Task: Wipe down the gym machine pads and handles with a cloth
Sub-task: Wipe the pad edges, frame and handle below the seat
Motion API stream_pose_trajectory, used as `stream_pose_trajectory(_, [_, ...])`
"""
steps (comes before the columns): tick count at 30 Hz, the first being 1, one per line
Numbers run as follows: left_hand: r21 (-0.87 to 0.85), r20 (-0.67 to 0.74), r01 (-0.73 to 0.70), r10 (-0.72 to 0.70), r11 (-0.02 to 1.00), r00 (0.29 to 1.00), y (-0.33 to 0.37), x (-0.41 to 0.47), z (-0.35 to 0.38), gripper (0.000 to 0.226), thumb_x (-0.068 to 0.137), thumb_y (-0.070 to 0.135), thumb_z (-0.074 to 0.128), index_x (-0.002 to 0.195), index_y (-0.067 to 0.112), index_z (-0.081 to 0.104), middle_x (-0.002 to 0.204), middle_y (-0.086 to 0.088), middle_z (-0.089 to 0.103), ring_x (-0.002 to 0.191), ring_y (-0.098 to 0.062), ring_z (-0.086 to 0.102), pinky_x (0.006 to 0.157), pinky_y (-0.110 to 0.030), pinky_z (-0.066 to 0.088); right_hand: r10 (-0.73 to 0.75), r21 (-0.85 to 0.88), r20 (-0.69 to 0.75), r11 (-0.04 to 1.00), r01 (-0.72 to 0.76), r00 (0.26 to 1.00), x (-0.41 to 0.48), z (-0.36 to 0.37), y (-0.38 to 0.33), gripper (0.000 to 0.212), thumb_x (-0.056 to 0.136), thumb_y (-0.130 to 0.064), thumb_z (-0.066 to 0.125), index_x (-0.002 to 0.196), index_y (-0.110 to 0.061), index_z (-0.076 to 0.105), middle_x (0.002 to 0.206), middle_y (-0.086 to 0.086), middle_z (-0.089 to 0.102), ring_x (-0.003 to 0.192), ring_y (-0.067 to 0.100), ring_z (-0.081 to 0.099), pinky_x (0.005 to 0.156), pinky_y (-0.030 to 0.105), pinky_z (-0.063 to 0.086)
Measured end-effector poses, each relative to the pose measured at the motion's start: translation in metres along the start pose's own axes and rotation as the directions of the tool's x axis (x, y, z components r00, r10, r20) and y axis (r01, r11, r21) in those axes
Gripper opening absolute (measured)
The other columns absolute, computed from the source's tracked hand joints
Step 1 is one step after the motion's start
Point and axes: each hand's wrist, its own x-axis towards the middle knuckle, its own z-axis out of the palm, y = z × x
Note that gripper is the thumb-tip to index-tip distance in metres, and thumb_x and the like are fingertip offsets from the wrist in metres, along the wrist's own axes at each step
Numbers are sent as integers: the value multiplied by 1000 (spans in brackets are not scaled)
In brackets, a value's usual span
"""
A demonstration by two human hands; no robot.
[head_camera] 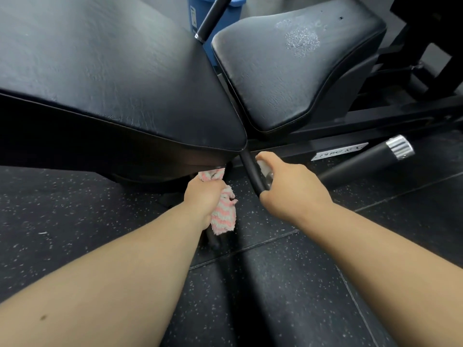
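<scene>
Speckled black rubber flooring [75,221] fills the lower part of the view, and over it sits the gym machine. Biggest thing in sight is the long black back pad [100,71], sweeping in from the left and tapering to a corner near the middle. Just beside it, to the right, sits the black seat pad [288,76], with a patch of wet droplets [302,41] shining near its far end. Behind the two pads a blue bin [200,23] peeks through, crossed by a black bar [213,16]. Lower right, a black roller handle [358,161] with a silver ribbed end cap lies near the machine's black frame [375,123].

Now the hands. Left hand [203,199] is bunched tight around a pink-and-white striped cloth [224,214], grip closed, the cloth spilling out above and below the fist and pressed up just under the back pad's lower edge. Right hand [290,186] has its grip closed on a small spray bottle [264,171], mostly hidden by the fingers, just beside a slim black bar [251,171] dropping from between the pads.
</scene>
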Motion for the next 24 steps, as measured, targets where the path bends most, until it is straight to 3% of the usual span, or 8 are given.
stream_pose_trajectory(3, [34,23,-13,12,999,1000,1,-6,13,24,88,5,58,109,14,63,86,-8,69,68,-24,68,65,-35,58,-2,-38,2,999,2,1000,-20,0,13,61,85,-17,57,134,-44,32,92,0,53,80,29,52,65,33,42])
stream_pose_trajectory(7, [97,28,-36,33,995,999,5,-17,29,22,86,8,58,105,19,62,97,-10,70,85,-30,70,81,-47,59,-10,-57,-30,998,9,999,-36,-3,26,66,87,-19,55,140,-48,27,97,-2,51,82,28,52,65,34,42])
stream_pose_trajectory(12, [183,22,-50,47,982,999,9,-30,38,29,84,14,62,112,12,59,105,-11,68,95,-33,67,88,-50,56,-16,-105,-85,994,7,996,-59,-13,41,64,87,-21,54,138,-50,27,100,-3,54,84,27,53,65,33,39])
stream_pose_trajectory(15, [200,42,-46,38,979,998,10,-36,43,30,81,13,62,111,10,60,106,-12,69,93,-32,68,84,-47,58,8,-102,-151,994,-24,989,-72,-22,53,60,89,-21,53,135,-49,28,100,-3,54,81,26,55,62,33,39])
stream_pose_trajectory(19, [255,71,-115,100,960,992,10,-46,51,34,79,11,61,112,6,63,98,-13,71,85,-31,70,67,-37,56,47,-63,-269,996,-66,962,-82,-39,65,70,90,-23,50,144,-55,19,96,-6,45,76,26,52,62,33,39])
stream_pose_trajectory(22, [265,80,-188,173,946,982,15,-56,63,27,82,11,60,109,9,63,95,-10,71,83,-29,70,71,-37,57,60,-59,-329,995,-84,942,-85,-51,75,63,89,-20,52,138,-52,27,92,-7,47,70,23,51,57,32,36])
stream_pose_trajectory(24, [247,107,-225,204,942,973,20,-63,72,24,83,9,58,106,9,65,89,-8,72,73,-25,71,64,-33,56,86,-18,-355,995,-98,931,-87,-57,82,61,87,-18,53,134,-49,31,93,-6,52,71,23,54,58,32,40])
